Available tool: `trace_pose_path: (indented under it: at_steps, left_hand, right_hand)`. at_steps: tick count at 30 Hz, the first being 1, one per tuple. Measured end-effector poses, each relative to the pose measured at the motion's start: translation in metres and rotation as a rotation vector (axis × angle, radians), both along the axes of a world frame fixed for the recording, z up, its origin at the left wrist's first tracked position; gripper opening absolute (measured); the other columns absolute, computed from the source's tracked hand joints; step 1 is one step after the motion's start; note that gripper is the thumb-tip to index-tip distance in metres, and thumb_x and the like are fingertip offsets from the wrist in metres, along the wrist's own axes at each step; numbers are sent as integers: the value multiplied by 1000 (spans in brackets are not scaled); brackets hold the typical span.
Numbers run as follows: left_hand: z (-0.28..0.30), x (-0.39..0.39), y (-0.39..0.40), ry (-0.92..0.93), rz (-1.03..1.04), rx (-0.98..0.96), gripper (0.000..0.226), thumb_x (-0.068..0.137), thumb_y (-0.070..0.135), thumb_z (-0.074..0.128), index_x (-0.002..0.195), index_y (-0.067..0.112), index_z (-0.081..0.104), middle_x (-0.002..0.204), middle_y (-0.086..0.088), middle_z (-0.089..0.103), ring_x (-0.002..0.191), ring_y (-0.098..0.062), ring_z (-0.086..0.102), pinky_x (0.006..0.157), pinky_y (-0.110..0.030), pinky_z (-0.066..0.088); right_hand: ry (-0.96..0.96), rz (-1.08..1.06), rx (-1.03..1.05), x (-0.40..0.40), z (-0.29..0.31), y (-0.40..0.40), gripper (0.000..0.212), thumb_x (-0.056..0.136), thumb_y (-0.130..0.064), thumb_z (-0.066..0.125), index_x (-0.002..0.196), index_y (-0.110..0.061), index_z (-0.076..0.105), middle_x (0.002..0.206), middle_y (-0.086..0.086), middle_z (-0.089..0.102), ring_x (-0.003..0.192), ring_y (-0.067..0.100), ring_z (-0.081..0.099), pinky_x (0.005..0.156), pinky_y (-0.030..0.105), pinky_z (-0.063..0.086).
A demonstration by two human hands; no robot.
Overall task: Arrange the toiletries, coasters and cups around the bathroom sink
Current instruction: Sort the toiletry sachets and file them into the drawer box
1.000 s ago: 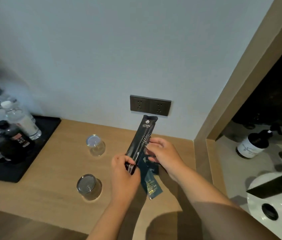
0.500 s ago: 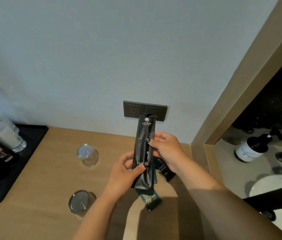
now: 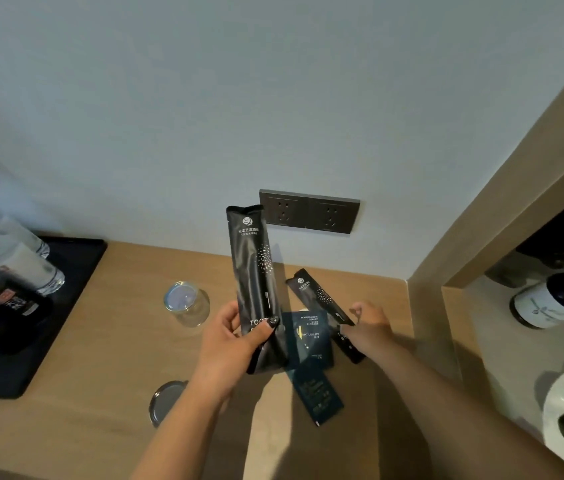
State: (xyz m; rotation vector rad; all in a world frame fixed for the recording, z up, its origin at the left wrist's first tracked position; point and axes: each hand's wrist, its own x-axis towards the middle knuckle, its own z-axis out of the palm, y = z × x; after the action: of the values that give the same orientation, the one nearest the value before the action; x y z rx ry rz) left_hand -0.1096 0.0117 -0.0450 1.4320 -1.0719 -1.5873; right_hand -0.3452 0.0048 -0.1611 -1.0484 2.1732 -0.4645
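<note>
Black and glossy, the long toothbrush pouch point(image 3: 256, 282) stands almost upright above the wooden counter point(image 3: 100, 341), and I see my left hand point(image 3: 230, 344) gripping its lower part with the thumb across the front. My right hand point(image 3: 370, 329) pinches a second black pouch point(image 3: 322, 303) that lies tilted on the counter, partly over two dark blue sachets point(image 3: 308, 344). Two upturned glasses point(image 3: 187, 303) stand to the left of the hands, one near the wall and one near the front edge.
</note>
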Motion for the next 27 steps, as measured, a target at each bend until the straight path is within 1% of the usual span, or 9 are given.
trace_pose_path:
  at_steps: [4,7,12,16,19,22,24,25,27]
  left_hand:
    - [3,9,-2,-32,2,-39,27,83,-3,68,105,12,67,96,-2,76,85,-13,72,68,-22,55]
    - [5,16,-4,-38,10,-55,28,82,-4,68,104,14,66,94,2,76,84,-9,71,64,-16,53]
    - [4,24,-5,-18,37,-66,32,82,-9,65,105,13,66,94,0,76,86,-10,71,68,-18,53]
    - [4,29,-2,0,34,-47,33,82,-5,67,108,14,65,98,-1,76,93,-18,71,75,-26,55]
    - [7,32,1,19,21,-24,31,83,-3,67,109,15,65,98,-3,75,95,-23,71,78,-33,54]
    - [12,35,4,38,-13,-28,33,84,-7,64,110,14,63,98,-4,75,93,-21,72,72,-26,56]
    - [18,36,5,44,-42,-51,35,83,-10,64,109,14,61,98,-5,75,91,-18,72,68,-21,56]
    - [22,36,5,49,-57,-69,37,81,-10,65,109,13,60,99,-5,75,92,-18,72,68,-20,56]
    - [27,36,6,67,-90,-105,40,79,-12,66,111,10,58,101,-7,74,95,-21,71,74,-23,58]
  right_hand:
    - [173,79,47,3,-26,3,42,77,-17,74,114,-12,55,114,6,54,106,22,50,89,31,46]
    - [246,106,42,4,-33,6,39,78,-15,74,114,-14,57,114,6,53,108,22,47,92,31,43]
    - [227,71,71,2,-33,3,37,76,-15,74,110,-13,59,112,10,54,106,27,48,89,34,44]
    - [223,46,144,0,-30,4,39,74,-17,72,109,-11,57,112,13,56,105,31,52,84,32,44]
    - [203,20,188,5,-29,9,29,82,-8,64,110,-7,59,110,14,60,101,30,57,71,27,43]
    - [136,-53,153,12,-24,23,25,88,-5,58,113,-5,59,106,13,59,95,28,57,65,24,41]
    - [113,-74,106,15,-13,35,18,92,-9,54,111,-8,57,97,8,58,84,22,58,55,22,41]
    - [110,-83,78,17,-4,41,14,94,-11,52,108,-10,55,92,6,56,79,20,57,51,22,40]
    - [73,-112,6,20,16,53,7,97,-13,49,103,-13,52,87,4,58,75,18,59,53,24,44]
